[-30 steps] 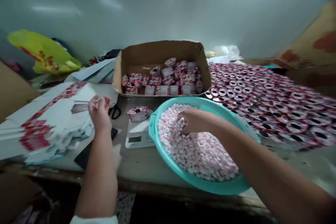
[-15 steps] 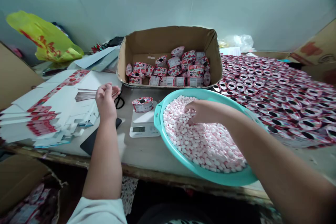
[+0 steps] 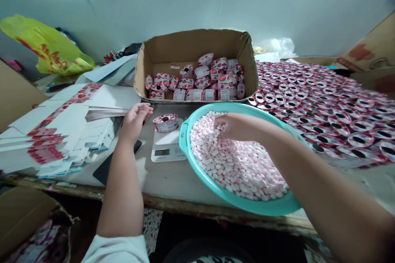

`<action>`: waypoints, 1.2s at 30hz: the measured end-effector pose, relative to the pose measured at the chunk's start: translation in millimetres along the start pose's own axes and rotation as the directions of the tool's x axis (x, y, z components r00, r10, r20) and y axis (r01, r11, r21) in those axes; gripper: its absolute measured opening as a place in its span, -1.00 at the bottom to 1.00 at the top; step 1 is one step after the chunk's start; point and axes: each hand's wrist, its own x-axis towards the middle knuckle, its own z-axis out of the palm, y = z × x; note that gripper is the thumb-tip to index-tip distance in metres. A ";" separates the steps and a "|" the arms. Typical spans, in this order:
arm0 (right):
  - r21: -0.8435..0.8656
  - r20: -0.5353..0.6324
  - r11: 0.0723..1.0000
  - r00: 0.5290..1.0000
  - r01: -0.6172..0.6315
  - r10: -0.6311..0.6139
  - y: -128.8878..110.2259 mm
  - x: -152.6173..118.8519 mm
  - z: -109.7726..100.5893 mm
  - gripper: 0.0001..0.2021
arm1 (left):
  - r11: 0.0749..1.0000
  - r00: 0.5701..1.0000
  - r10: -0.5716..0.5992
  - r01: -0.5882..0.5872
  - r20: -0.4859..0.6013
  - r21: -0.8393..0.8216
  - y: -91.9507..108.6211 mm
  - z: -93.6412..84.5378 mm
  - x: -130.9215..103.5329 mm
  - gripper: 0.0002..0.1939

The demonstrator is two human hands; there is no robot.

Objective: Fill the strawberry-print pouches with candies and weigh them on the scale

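Note:
My right hand (image 3: 236, 127) is in the turquoise basin (image 3: 205, 187), its fingers curled round some of the small pale pink candies (image 3: 247, 172) that fill it. My left hand (image 3: 135, 120) hovers left of the kitchen scale (image 3: 168, 153), fingers loosely bent and apart, with nothing seen in them. On the scale stands a small oval pack (image 3: 166, 123) with a red printed band and a dark opening on top. It is close to my left fingertips but not touching them. The scale's display is lit, though its digits are too small to read surely.
Behind the scale a cardboard box (image 3: 197, 41) holds several closed packs. Rows of open-topped packs (image 3: 327, 119) cover the table's right side. Folded white cartons (image 3: 70, 119) are stacked at left, near a yellow bag (image 3: 52, 49). Another box (image 3: 27, 213) stands low at left.
My left hand has moved right and slightly down, nearer the pack on the scale. My right hand has drawn its fingers together and lifted slightly among the candies.

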 end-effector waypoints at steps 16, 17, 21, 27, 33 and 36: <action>0.134 -0.316 0.991 0.947 -0.025 0.067 10.1 10.7 6.2 -0.53 | 0.561 0.753 0.578 -0.647 0.315 0.517 34.7 65.3 -26.5 -0.58; 0.150 -0.318 0.988 0.945 -0.026 0.073 11.2 11.3 6.3 -0.50 | 0.513 0.711 0.580 -0.697 0.397 0.501 39.3 67.5 -28.0 -0.58; 0.185 -0.313 0.983 0.948 -0.005 0.063 13.5 12.6 6.2 -0.44 | 0.355 0.548 0.623 -0.834 0.558 0.423 43.0 68.4 -32.0 -0.60; 0.234 -0.361 0.970 0.932 0.060 0.029 8.9 9.2 8.7 -0.28 | 0.342 0.552 0.637 -0.828 0.539 0.444 32.6 58.4 -34.3 -0.64; 0.342 -0.387 0.925 0.922 0.168 -0.025 -2.6 10.3 16.4 -0.30 | 0.371 0.558 0.637 -0.827 0.531 0.423 26.5 53.1 -34.0 -0.61; 0.329 -0.393 0.920 0.917 0.213 -0.072 -5.7 13.3 21.9 -0.38 | 0.375 0.553 0.643 -0.830 0.529 0.412 26.0 52.2 -33.6 -0.55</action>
